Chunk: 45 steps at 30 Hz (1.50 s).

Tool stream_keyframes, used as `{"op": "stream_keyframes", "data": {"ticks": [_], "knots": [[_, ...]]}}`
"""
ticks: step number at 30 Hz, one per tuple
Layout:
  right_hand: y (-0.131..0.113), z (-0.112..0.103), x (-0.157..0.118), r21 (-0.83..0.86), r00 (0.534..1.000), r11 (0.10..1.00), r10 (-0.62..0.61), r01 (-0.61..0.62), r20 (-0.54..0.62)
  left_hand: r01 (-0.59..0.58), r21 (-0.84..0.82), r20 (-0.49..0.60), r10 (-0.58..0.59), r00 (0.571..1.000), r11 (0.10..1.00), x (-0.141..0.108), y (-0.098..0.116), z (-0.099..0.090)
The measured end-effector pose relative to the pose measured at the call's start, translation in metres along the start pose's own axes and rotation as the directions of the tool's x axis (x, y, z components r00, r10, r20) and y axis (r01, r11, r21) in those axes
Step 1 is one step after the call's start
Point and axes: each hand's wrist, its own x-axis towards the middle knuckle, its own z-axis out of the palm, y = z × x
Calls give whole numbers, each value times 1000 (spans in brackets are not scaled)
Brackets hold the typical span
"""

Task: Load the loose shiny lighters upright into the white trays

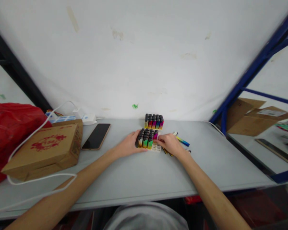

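Observation:
A white tray [156, 147] partly filled with upright lighters [145, 139] stands in the middle of the grey table; its near right part shows bare slots. My left hand [129, 143] is wrapped around the tray's left side. My right hand [169, 142] has its fingers closed at the tray's right side, next to a purple lighter [156, 135]; what they hold is too small to make out. Behind stands a second block of lighters [154, 121]. Loose lighters, one of them blue and yellow [183, 141], lie beside and partly under my right hand.
A black phone [96, 136] lies to the left, beside a cardboard box [45, 148], a red bag [12, 131] and a white cable [51, 112]. A white wall rises behind the table [124, 179]. Blue metal bars [249, 68] and an open carton [249, 118] are at the right.

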Motion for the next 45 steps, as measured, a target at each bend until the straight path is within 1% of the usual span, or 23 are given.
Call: {"op": "stream_keyframes", "data": {"ticks": [6, 9, 11, 13, 14, 16, 18, 19, 20, 24, 29, 33, 37, 40, 45], "knots": [[-6, -7, -4, -39, 996, 999, 10, -14, -91, -11, 4, 14, 10, 1000, 1000, 1, 1, -1], [-9, -9, -6, -84, 982, 996, 16, -33, -188, -18, -6, 10, 18, 1000, 1000, 0, 0, -1], [-10, -7, -7, -144, 966, 989, -8, -30, -258, -24, -12, 15, 24, 1000, 1000, 1, -2, 0], [-8, -2, -6, -206, 939, 978, -45, -27, -340, -40, -17, 22, 40, 999, 999, 1, -4, 1], [-7, 0, -6, -236, 919, 971, -68, -28, -389, -53, -20, 29, 54, 998, 998, 1, -5, 1], [-3, 6, -4, -291, 863, 956, -123, -30, -490, -77, -27, 42, 78, 996, 997, 2, -7, 2], [2, 12, -2, -325, 808, 946, -185, -9, -560, -83, -25, 48, 84, 995, 996, 3, -8, 2], [5, 14, -1, -331, 793, 944, -217, 21, -569, -81, -22, 49, 82, 995, 996, 3, -9, 2], [8, 16, 0, -330, 789, 942, -247, 60, -563, -78, -21, 47, 79, 996, 997, 3, -9, 2], [16, 20, 2, -309, 819, 927, -342, 214, -460, -83, -22, 22, 83, 996, 996, 3, -10, 3], [23, 17, -2, -265, 851, 924, -362, 274, -380, -84, -17, 20, 84, 996, 996, 3, -9, 2], [30, 13, -4, -217, 875, 937, -335, 272, -350, -63, -11, 32, 63, 997, 998, 2, -7, 1], [37, 9, -5, -174, 879, 953, -297, 248, -373, -41, 0, 17, 41, 999, 999, 2, -6, 0], [44, 4, -6, -139, 867, 969, -246, 206, -432, -30, 2, 14, 30, 999, 1000, 2, -5, 0], [57, -7, -13, -90, 826, 993, -111, 73, -553, -29, 7, 1, 29, 1000, 1000, 1, -3, 0]]}}
